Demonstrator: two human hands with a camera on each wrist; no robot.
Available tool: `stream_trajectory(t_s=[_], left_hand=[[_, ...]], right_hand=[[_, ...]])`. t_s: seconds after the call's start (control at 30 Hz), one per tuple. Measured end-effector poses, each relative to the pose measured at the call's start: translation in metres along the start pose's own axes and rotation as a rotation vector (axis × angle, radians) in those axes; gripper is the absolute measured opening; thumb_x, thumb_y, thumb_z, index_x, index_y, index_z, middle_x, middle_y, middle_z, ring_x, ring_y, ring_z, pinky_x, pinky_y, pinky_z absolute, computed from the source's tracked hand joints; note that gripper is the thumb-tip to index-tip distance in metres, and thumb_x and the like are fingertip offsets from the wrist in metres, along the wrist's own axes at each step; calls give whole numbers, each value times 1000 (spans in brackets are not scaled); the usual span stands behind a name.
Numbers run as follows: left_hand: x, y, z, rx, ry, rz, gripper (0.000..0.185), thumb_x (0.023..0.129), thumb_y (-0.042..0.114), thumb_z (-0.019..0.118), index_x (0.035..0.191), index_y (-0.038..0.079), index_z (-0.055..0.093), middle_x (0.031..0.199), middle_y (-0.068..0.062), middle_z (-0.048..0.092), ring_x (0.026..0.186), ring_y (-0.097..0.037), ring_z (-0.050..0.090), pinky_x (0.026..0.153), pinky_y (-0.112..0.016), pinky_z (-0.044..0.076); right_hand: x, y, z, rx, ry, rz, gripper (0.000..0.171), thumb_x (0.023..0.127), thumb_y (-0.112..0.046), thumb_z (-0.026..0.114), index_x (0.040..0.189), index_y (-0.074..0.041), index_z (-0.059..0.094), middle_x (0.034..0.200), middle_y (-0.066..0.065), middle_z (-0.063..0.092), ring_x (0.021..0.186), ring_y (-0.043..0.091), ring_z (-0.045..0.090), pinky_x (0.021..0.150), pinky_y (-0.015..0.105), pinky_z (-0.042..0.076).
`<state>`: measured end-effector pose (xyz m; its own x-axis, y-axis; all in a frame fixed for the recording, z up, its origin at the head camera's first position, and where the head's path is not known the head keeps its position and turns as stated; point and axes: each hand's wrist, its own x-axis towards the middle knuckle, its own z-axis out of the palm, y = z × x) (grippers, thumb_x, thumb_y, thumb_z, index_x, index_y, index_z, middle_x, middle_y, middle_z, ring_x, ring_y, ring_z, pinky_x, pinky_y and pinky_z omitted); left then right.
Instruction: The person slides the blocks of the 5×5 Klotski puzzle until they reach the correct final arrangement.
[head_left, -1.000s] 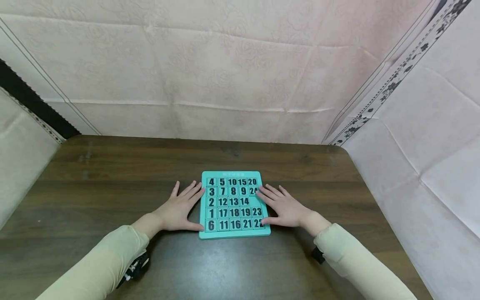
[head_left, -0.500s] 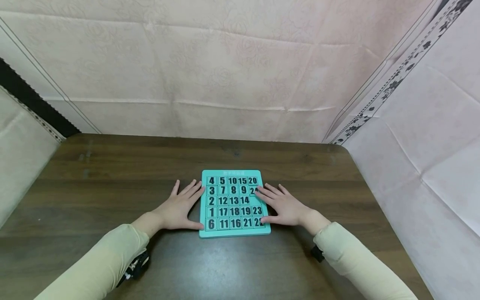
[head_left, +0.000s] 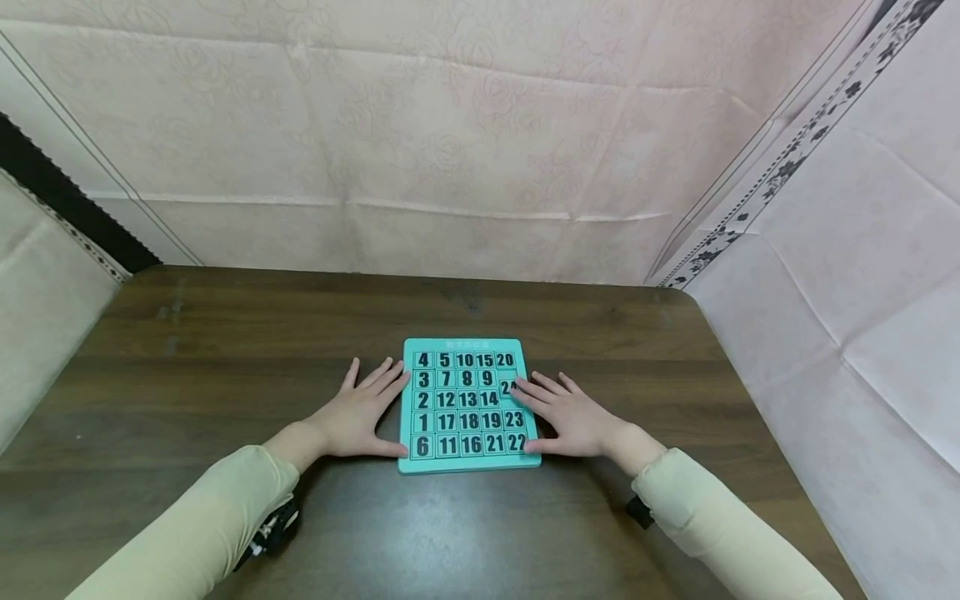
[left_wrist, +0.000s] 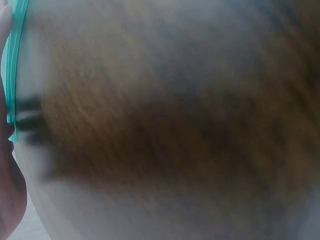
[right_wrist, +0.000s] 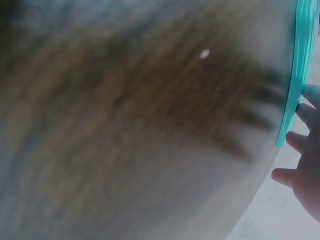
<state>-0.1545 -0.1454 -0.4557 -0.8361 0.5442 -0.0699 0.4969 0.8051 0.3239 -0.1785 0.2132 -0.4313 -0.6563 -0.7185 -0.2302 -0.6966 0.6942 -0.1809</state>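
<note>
Number board (turquoise) [head_left: 468, 408] touches left hand [head_left: 351, 426] and right hand [head_left: 576, 423].

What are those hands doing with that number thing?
A person has both hands at a teal number board lying on a brown table. The left hand is spread along its left edge. The right hand reaches over the right edge, a fingertip covering part of a number tile. That tile sits between the second and third rows, out of line with its neighbours.
</note>
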Motion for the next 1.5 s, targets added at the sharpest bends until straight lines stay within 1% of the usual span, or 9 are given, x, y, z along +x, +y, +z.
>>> stream_trajectory(t_s=[0.23,0.6,1.0,1.2,1.3,1.5], left_hand=[[1,-1,1,-3,-7,-3,111,69,77,57,149,7,23,157,-11,17,146,-32,11,111,-63,-3],[1,-1,0,-4,-1,2,111,69,76,57,149,7,24,157,-12,18,145,-32,12,111,-64,-2],[1,0,0,-8,-4,1,111,69,76,57,149,7,23,157,-12,17,145,-32,11,111,-63,-2],[1,0,0,-12,-7,-4,111,69,76,58,149,7,23,157,-12,17,146,-32,10,111,-63,-3],[1,-1,1,-15,-5,-4,111,69,76,58,149,7,23,157,-12,16,146,-33,9,111,-64,-3],[0,-2,2,-20,5,-1,110,70,75,59,149,8,23,157,-12,16,145,-35,8,111,-64,-1]], right_hand=[[-5,-2,2,1,1,-16,83,85,-66,47,150,-20,24,157,1,20,145,29,16,113,59,11],[-10,-6,3,-2,-15,-18,84,84,-69,45,150,-21,24,157,-1,19,145,27,15,114,57,12],[-11,-6,1,-13,-14,-24,83,84,-68,45,150,-21,25,157,-1,21,145,27,17,114,56,14],[-4,-1,-7,-30,26,-24,82,85,-65,48,149,-19,27,156,3,24,144,30,18,114,57,15],[2,3,-11,-21,39,2,81,86,-63,50,149,-19,25,156,4,23,144,30,17,114,56,14],[15,10,-17,-2,33,55,82,86,-62,49,150,-17,23,156,4,22,145,30,14,114,57,12]])
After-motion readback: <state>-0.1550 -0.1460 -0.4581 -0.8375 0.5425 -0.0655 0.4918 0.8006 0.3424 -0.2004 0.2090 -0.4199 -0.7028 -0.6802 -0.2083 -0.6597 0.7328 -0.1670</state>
